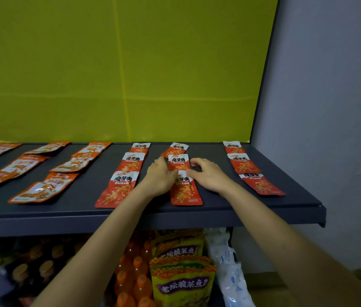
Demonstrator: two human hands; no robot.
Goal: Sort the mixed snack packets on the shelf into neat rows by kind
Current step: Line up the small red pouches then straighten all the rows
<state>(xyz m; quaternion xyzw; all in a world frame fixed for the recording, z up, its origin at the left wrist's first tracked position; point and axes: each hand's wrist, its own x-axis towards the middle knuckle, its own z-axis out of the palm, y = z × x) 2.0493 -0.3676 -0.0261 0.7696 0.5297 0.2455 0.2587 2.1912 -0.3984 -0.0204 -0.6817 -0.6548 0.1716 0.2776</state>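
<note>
Two grips flank one red packet [178, 161] in the middle red row on the shelf [82, 196]. The left grip [159, 177] touches its left edge and the right grip [208, 175] its right edge. Both are released, fingers loosely bent, thumbs resting on the front packet [186, 193] just nearer. Orange packets [42, 191] lie well left of the left grip.

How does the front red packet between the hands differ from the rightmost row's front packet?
The middle front packet lies nearly straight; the rightmost front packet is slanted. The left hand and right hand touch the middle one's top; the rightmost one is untouched. Both are red with white tops.
</note>
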